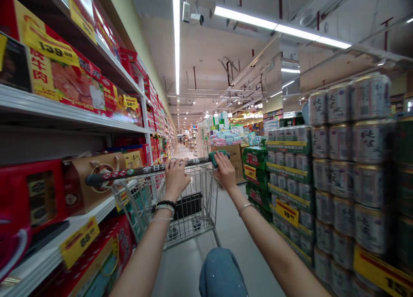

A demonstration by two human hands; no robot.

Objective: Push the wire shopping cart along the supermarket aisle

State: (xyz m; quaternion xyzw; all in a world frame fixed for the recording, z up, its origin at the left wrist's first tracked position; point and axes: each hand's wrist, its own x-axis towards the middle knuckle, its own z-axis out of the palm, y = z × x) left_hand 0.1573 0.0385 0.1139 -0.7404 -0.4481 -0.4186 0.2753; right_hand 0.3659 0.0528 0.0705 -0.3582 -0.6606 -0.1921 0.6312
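Observation:
A metal wire shopping cart stands in front of me, its dark handle slanting across the view. My left hand is closed over the handle's middle part, a beaded bracelet on its wrist. My right hand grips the green end of the handle on the right, its thumb side partly hidden. A thin bangle circles that wrist. Inside the cart a black panel shows through the wires. My bent knee in blue jeans is just behind the cart.
Shelves of red gift boxes with yellow price tags run close along the left. At right rise stacked silver cans and green drink packs. A cardboard box stands ahead, and an aisle floor stretches away.

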